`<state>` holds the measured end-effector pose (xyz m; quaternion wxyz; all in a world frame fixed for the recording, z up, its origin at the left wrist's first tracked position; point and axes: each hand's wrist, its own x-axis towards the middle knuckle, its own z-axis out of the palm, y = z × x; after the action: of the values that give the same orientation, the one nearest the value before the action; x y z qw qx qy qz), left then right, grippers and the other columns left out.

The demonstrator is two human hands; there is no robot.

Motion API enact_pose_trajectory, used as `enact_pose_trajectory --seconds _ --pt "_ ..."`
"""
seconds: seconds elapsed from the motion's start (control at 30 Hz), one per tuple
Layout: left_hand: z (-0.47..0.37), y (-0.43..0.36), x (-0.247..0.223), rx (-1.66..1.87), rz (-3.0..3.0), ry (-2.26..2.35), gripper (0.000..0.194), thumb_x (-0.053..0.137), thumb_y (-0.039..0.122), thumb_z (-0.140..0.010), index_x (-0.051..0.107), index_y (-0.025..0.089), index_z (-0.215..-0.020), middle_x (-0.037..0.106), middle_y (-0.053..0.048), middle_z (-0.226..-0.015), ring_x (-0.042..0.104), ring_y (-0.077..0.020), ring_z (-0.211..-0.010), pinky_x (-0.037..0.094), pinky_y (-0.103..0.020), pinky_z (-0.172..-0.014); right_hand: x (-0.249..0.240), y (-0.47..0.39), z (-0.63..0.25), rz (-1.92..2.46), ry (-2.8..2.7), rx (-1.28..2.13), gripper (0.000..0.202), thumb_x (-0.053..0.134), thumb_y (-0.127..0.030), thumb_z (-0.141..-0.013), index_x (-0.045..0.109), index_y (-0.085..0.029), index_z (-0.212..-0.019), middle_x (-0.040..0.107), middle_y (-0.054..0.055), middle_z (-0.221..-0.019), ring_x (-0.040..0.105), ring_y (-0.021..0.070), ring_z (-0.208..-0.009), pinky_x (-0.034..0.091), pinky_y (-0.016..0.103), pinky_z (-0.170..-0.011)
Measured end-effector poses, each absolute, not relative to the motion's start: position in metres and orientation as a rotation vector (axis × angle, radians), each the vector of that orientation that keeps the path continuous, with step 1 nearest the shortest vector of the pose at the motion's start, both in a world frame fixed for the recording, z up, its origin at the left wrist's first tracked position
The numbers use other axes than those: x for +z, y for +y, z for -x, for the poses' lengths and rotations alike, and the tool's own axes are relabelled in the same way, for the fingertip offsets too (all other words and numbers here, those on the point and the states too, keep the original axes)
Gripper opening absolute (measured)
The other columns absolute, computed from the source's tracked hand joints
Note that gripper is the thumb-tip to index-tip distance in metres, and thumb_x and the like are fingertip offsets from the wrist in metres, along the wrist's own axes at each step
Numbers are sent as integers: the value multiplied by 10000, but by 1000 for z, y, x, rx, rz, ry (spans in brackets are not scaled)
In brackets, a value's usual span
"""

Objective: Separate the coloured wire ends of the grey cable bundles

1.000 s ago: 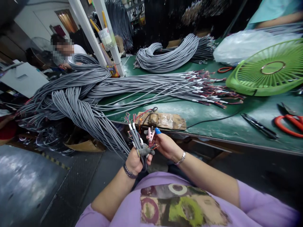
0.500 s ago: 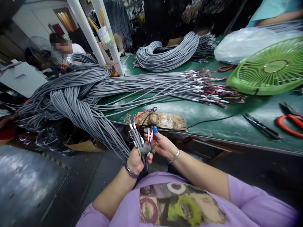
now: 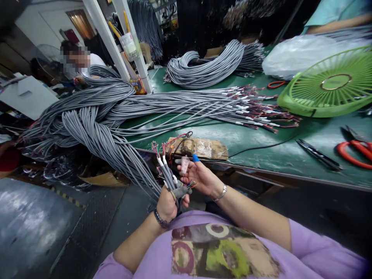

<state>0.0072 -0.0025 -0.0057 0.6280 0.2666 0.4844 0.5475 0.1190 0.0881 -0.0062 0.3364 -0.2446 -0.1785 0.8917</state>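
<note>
My left hand (image 3: 168, 203) is closed around a bundle of grey cables (image 3: 167, 174), with a grey cover on its thumb. Their stripped ends point up, showing white sleeves and thin coloured wires (image 3: 155, 147). Close beside it, my right hand (image 3: 205, 178) has a blue cover on the thumb and a grey one on another finger. A small pale pink piece (image 3: 184, 164) lies among the right fingers; it is blurred, and its kind is unclear. Short coloured wires (image 3: 190, 185) stick out between the hands.
Behind the hands, a wooden block (image 3: 203, 148) sits at the green table's (image 3: 261, 155) edge. Long grey cables (image 3: 174, 102) cover the left and middle. At right are a green fan (image 3: 328, 83), black-handled pliers (image 3: 319, 155) and red-handled cutters (image 3: 353, 151). Another person (image 3: 78, 62) sits back left.
My right hand has shifted slightly right, its thumb now farther from the pale pink piece, which has turned and blurred. My left hand keeps its hold on the grey cables.
</note>
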Motion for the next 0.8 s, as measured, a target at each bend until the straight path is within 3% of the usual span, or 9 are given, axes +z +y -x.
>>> enact_pose_trajectory --seconds 0.13,0.43,0.53,0.63,0.73,0.8 --pt "-10 -8 -7 1304 -657 1151 311 729 416 -644 601 133 -628 581 -9 -487 498 -94 -396 396 -208 -383 -3 88 -120 737 -553 2227 184 594 -327 -841 675 -162 -839 673 45 -782 574 106 -616 484 202 -560" --pt "-11 1 -3 1380 -602 1170 287 708 400 -645 603 134 -626 572 1 -477 495 -87 -388 388 -197 -383 0 86 -118 780 -565 2196 148 599 -282 -804 672 -157 -771 670 48 -722 570 120 -598 462 222 -539" --pt "-12 2 -2 1372 -595 1201 310 708 421 -635 580 141 -601 566 5 -478 488 -83 -384 390 -200 -386 -1 86 -118 778 -621 2179 184 636 -346 -781 661 -165 -755 643 28 -670 543 118 -571 449 235 -547" --pt "-12 3 -2 1375 -583 1191 311 709 421 -630 580 140 -599 575 0 -484 489 -81 -389 387 -196 -388 -6 86 -117 831 -825 1939 295 722 -436 -702 615 -166 -649 572 -14 -565 456 93 -503 384 219 -510" --pt "-12 4 -2 1371 -576 1186 306 709 420 -631 599 134 -618 578 -6 -481 489 -83 -388 390 -199 -389 -11 86 -115 908 -969 1728 400 686 -551 -697 597 -173 -603 549 -17 -528 429 96 -496 357 221 -496" --pt "-12 5 -2 1366 -575 1195 310 715 420 -627 597 133 -617 575 -5 -481 488 -83 -385 390 -200 -387 -10 87 -114 889 -935 1827 424 641 -591 -723 616 -176 -636 586 3 -562 466 112 -517 384 230 -503"
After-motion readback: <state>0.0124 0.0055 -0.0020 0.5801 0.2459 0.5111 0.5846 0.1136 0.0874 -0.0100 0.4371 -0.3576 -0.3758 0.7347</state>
